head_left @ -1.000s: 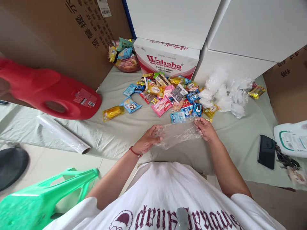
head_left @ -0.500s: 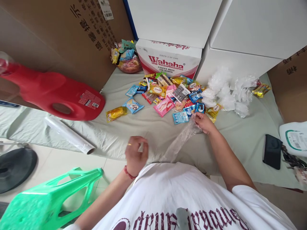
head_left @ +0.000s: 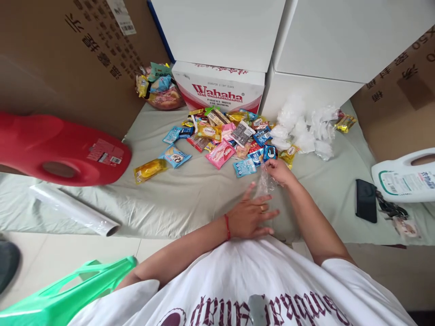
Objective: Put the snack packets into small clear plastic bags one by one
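A clear plastic bag (head_left: 266, 183) stands crumpled just in front of the person, its top pinched between the closed fingers of the right hand (head_left: 279, 171), while the left hand (head_left: 250, 216) lies flat and open, fingers spread, pressing on the cloth at the bag's lower end. Both rest on a pale grey-green cloth (head_left: 190, 199) spread over a light tiled floor (head_left: 68, 253). Just beyond the right hand lies a loose pile of snack packets (head_left: 227, 133) in blue, pink, yellow and red, with a yellow packet (head_left: 149, 170) and a blue packet (head_left: 175, 156) lying apart to its left. Beside the pile on the right sits a heap of crumpled clear bags (head_left: 302, 129). Behind the snacks stands a white and red carton (head_left: 217, 88) printed "Wahaha" and "PURIFIED WATER FOR DRINKING", with plain white boxes (head_left: 319, 40) stacked above and beside it. Left of the carton a small bag of snacks (head_left: 158, 88) leans against a large brown cardboard box (head_left: 68, 54) bearing Chinese characters and a barcode sticker. A red jug (head_left: 57, 147) lies on its side on the cloth with a label on it, and a roll of clear film (head_left: 73, 210) lies near the cloth's edge. At the right are a white jug (head_left: 404, 176) with a green-edged label, a black phone (head_left: 366, 206) and keys (head_left: 390, 210). A green plastic stool (head_left: 68, 290) fills the lower left.
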The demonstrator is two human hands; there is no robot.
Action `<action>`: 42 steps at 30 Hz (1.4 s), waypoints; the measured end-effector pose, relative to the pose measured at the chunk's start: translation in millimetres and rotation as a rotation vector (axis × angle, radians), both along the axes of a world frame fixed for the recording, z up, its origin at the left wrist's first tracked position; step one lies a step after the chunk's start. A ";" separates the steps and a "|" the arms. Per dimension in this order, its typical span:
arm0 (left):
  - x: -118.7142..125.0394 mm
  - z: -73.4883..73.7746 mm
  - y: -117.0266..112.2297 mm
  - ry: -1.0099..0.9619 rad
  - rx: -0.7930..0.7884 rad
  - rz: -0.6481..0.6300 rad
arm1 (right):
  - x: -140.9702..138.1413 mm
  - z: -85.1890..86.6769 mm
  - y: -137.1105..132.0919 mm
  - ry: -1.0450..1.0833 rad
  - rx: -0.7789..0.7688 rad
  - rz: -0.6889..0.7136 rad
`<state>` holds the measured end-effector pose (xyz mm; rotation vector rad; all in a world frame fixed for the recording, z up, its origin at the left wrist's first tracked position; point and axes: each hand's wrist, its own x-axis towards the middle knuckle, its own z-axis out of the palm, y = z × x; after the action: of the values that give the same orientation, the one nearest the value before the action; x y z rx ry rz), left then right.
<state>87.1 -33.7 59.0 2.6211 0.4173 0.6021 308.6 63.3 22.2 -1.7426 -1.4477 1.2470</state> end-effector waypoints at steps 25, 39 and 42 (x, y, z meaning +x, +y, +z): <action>-60.3 -41.8 17.7 0.348 -0.137 0.974 | 38.1 15.0 -77.9 0.138 0.122 -0.463; -52.7 -44.5 32.0 -0.026 -0.791 0.873 | 24.6 8.8 -84.7 0.223 0.044 -0.345; -58.9 -40.6 33.6 -0.062 -0.815 0.923 | 18.1 17.6 -77.3 0.243 0.029 -0.269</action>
<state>28.2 -0.1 18.4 1.5342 1.5065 0.5877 326.7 -14.0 39.9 -1.6386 -1.0496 1.2361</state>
